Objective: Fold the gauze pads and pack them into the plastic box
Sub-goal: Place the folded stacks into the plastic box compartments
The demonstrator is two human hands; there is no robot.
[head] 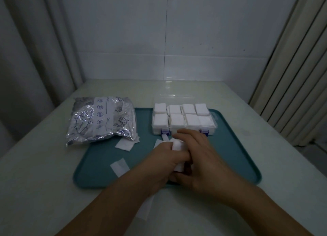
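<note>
Both the left hand (161, 162) and right hand (198, 157) grasp one gauze pad (177, 145); beyond them, the box (184, 119) looks full, while loose pads (123, 144) remain left.

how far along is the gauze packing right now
Mostly done: all eight compartments of the plastic box on the tray show folded white pads. In hand: the left hand and right hand together hold one gauze pad, mid-fold. Left: loose pads on the tray, plus whatever the bag holds.

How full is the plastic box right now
Full: all eight compartments of the plastic box hold white folded gauze pads, stacked up to the rim.
</note>
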